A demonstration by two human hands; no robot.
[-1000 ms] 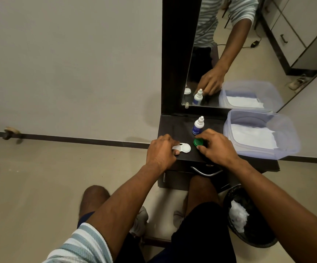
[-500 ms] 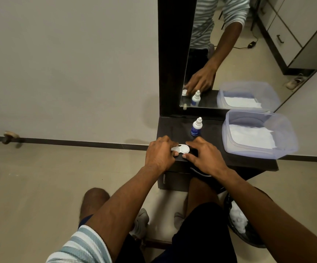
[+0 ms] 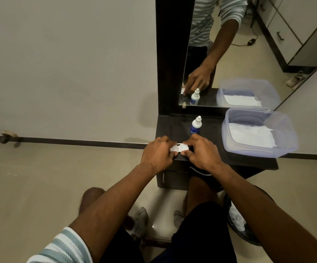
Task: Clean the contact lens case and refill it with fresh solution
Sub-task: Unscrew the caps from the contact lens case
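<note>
A white contact lens case (image 3: pixel 179 148) lies near the front edge of the dark dresser top (image 3: pixel 174 128). My left hand (image 3: pixel 156 153) grips its left end. My right hand (image 3: pixel 201 150) pinches its right end between thumb and fingers. The green cap seen earlier is out of sight, hidden under my right hand or gone from view. Behind my right hand stands a small solution bottle (image 3: pixel 196 125), blue with a white nozzle cap, upright and untouched.
A clear plastic tub (image 3: pixel 286 147) holding white tissues sits on the right of the dresser top. A mirror (image 3: pixel 229 54) rises behind. A dark bin (image 3: pixel 252 238) with crumpled tissue stands on the floor at lower right, beside my knees.
My right hand left the green cap at the bottle's base and moved left onto the case's right end. The green cap is no longer visible. My left hand stayed on the case.
</note>
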